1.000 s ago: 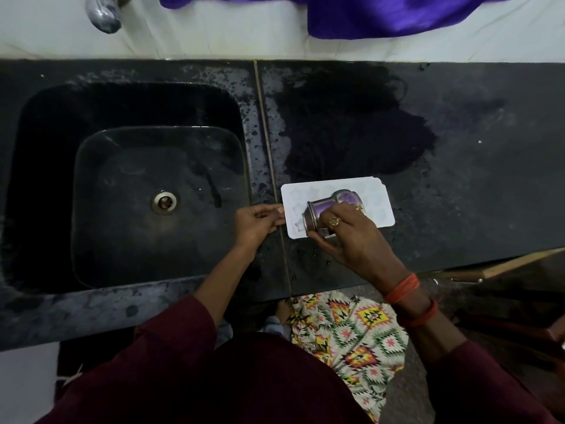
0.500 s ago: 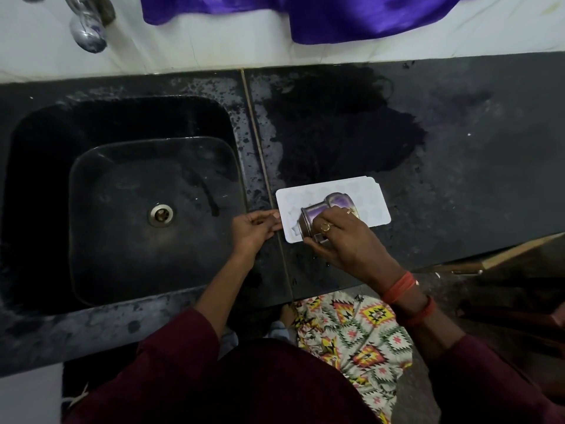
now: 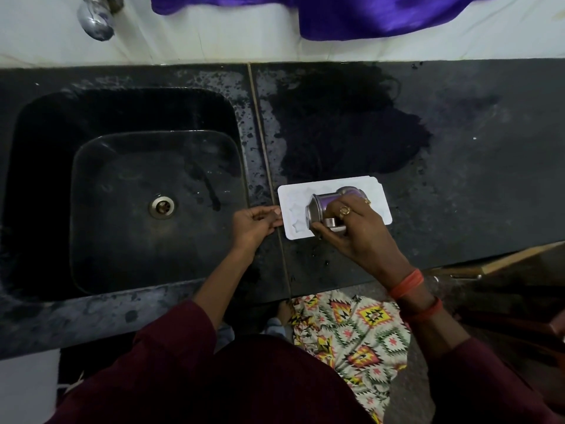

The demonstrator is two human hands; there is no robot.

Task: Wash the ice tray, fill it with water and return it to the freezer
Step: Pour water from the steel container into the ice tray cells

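The white ice tray [image 3: 290, 197], moulded with star-shaped hollows, lies flat on the black counter [image 3: 458, 179] just right of the sink [image 3: 137, 240]. The left hand [image 3: 253, 223] pinches its left edge. The right hand [image 3: 363, 237] grips a steel cup [image 3: 324, 206] tipped sideways over it; any water cannot be made out.

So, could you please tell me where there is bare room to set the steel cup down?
Bare: the counter right of the ice tray, and the sink floor around the drain. Crowded: the tray's left end, gripped by the left hand.
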